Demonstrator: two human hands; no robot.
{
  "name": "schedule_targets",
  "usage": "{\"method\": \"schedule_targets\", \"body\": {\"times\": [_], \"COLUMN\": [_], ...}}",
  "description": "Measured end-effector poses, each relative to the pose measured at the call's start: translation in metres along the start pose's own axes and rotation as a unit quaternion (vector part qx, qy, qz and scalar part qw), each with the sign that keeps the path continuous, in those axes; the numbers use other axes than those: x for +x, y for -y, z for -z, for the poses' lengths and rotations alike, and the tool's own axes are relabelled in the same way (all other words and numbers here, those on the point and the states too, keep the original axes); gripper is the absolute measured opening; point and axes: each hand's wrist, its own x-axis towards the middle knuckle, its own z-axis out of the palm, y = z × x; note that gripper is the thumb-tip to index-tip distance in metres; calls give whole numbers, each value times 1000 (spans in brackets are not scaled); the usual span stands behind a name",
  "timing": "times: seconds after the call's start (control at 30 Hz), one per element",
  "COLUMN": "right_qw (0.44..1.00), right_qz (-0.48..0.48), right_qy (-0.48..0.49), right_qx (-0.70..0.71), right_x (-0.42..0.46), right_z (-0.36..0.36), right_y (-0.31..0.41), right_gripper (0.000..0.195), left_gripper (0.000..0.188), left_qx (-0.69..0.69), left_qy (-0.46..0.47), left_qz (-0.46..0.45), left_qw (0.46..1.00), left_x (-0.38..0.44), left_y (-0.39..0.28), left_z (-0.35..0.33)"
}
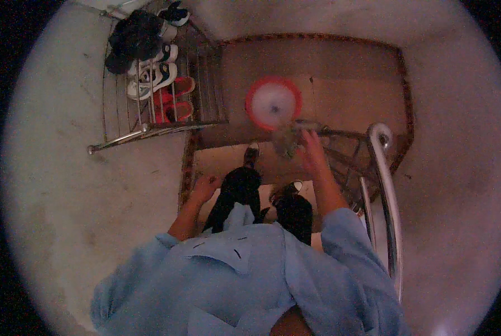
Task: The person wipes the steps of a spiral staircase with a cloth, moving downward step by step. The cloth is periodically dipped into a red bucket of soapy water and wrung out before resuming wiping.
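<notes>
My right hand [310, 145] is stretched out ahead, beside a blurred greyish-green bundle [287, 143], perhaps a cloth, near the end of a metal rail. Blur hides whether the fingers grip the bundle or only touch it. Just beyond it is a round white thing with a red rim [274, 103], like a basin or a bucket, over the brown landing. My left hand [208, 185] hangs low by my left leg with its fingers curled. Whether it holds anything cannot be made out.
A wire shoe rack [118, 143] with white and red shoes [173, 111] and a dark furry thing [135, 40] stands at upper left. Tiled stairs [217, 157] lie under my feet. A shiny metal handrail [389, 189] runs along the right. Walls rise on both sides.
</notes>
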Motion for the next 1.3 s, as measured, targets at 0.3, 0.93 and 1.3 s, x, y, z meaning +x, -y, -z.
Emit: {"method": "schedule_targets", "body": {"times": [0.3, 0.93, 1.3], "right_qw": [951, 347, 709], "right_qz": [25, 244, 235], "right_qy": [26, 56, 141], "right_qx": [-308, -904, -649], "right_x": [212, 683, 478], "right_z": [46, 18, -6], "right_y": [-94, -312, -331], "right_gripper": [50, 63, 59], "left_gripper": [24, 21, 43], "left_qx": [-143, -488, -757], "left_qy": [-24, -66, 30], "left_qz": [13, 74, 232], "left_qw": [989, 867, 610], "left_x": [222, 451, 582], "left_y": [88, 88, 103], "left_z": [-50, -223, -214]}}
